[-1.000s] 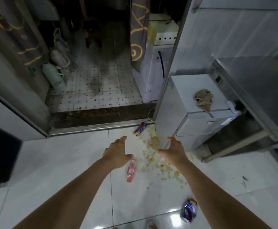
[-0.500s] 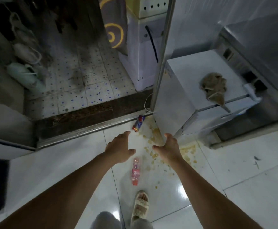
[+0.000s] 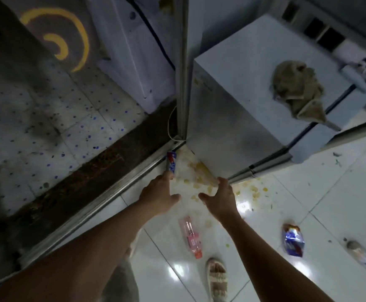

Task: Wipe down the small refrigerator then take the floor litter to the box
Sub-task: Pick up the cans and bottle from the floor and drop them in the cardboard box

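The small white refrigerator (image 3: 232, 118) stands at the right of the doorway, with a crumpled brown rag (image 3: 295, 88) lying on its top. My left hand (image 3: 158, 196) is open above the floor, its fingertips close to a red and blue can (image 3: 171, 162) lying by the metal threshold. My right hand (image 3: 220, 198) is open too, near the fridge's lower corner. Yellowish crumbs (image 3: 199, 179) are scattered on the white tiles there. A pink bottle (image 3: 190, 238), a blue snack wrapper (image 3: 293, 239) and a clear bottle (image 3: 360, 253) lie on the floor behind my hands.
A metal door frame post (image 3: 182, 68) rises beside the fridge, and a metal threshold rail (image 3: 103, 201) crosses the floor. Beyond it lies a dotted tiled floor (image 3: 47, 118) and a white appliance (image 3: 134, 51). My sandalled foot (image 3: 218, 277) stands near the pink bottle.
I have stepped closer and leaned down. Both hands have moved forward past the pink bottle toward the can and the fridge's base. More litter shows at the right.
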`<action>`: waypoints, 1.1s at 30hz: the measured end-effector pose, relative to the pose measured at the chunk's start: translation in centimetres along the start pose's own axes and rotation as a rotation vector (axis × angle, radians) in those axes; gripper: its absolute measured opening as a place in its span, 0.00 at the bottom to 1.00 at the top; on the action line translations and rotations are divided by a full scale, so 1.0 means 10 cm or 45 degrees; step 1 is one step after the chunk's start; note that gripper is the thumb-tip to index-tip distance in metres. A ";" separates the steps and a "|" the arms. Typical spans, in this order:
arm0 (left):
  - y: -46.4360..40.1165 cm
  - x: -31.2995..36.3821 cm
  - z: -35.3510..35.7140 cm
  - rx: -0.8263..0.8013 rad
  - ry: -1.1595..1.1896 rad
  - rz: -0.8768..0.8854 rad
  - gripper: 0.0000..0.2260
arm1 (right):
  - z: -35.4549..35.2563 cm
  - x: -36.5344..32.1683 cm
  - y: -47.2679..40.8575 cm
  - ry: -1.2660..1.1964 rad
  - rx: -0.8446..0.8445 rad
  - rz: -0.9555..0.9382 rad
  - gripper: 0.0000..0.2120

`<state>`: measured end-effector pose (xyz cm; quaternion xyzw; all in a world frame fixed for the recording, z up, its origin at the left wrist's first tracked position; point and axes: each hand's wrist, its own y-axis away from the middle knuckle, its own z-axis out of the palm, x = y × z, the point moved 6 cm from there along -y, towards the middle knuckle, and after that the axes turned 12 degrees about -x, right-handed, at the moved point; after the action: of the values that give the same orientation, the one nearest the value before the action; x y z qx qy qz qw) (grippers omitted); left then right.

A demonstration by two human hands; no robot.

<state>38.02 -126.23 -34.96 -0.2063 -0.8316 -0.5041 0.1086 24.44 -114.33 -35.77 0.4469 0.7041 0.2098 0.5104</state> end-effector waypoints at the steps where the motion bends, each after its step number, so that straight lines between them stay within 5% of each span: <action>1: -0.18 -0.10 -0.05 -0.025 -0.013 0.020 0.31 | 0.10 0.00 -0.13 -0.048 0.024 0.043 0.37; 12: -1.95 -1.03 -0.02 -0.201 -0.257 0.094 0.32 | 1.29 0.43 -1.38 -0.348 0.148 0.305 0.39; 20: -3.33 -1.60 0.60 -0.050 -0.176 0.054 0.30 | 2.00 1.14 -2.39 -0.375 0.172 0.320 0.39; 33: -5.05 -2.08 1.45 0.249 0.081 -0.014 0.43 | 2.73 2.27 -3.46 -0.445 0.311 0.251 0.38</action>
<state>34.09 -138.83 -89.84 -0.1740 -0.8741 -0.4275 0.1517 33.03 -117.26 -84.52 0.6013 0.5783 0.0915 0.5437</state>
